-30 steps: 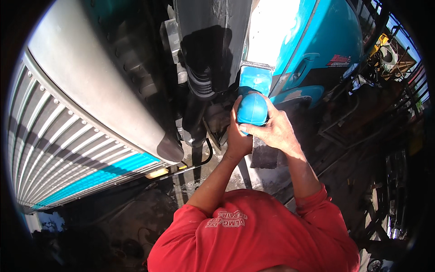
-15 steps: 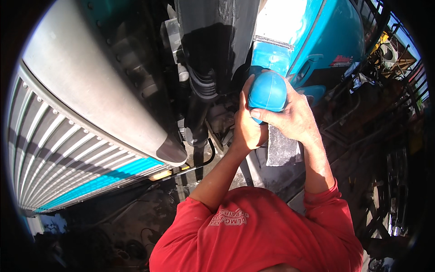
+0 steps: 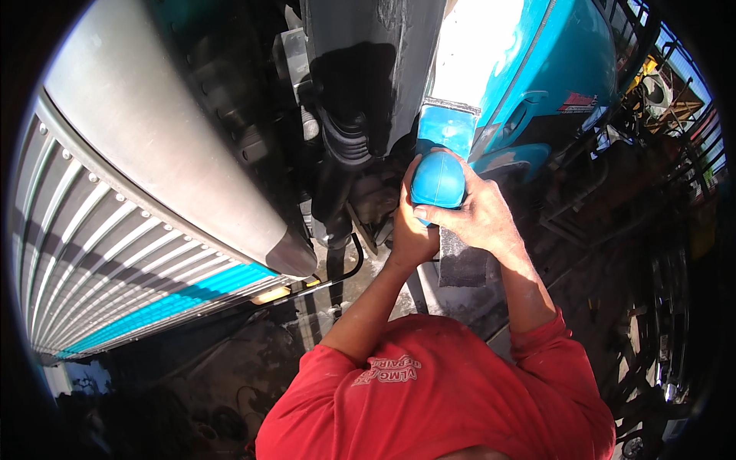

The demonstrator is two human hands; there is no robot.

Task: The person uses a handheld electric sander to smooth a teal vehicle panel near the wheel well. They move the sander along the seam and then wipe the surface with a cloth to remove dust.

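Both my hands grip a blue hand sanding block (image 3: 438,181) by its rounded knob. My left hand (image 3: 415,228) wraps the left side of the knob. On the other side my right hand (image 3: 481,216) closes round it, the thumb laid across the near side. The block's flat blue plate (image 3: 448,130) points away from me, over the sunlit white-patched edge of a turquoise vehicle panel (image 3: 479,54). A grey strip, seemingly sandpaper (image 3: 463,261), sticks out below my hands toward me. Contact between the block's underside and the panel is hidden.
A silver rounded hood with a ribbed grille (image 3: 153,130) fills the left. Dark pipes and a ribbed rubber boot (image 3: 345,142) stand beyond my left hand. A door handle (image 3: 521,111) sits on the turquoise body. Metal racks and scrap (image 3: 659,84) lie at the right.
Both hands have drawn the sanding block toward me and slightly left along the panel edge. The grip looks the same, and the grey strip is now in shadow.
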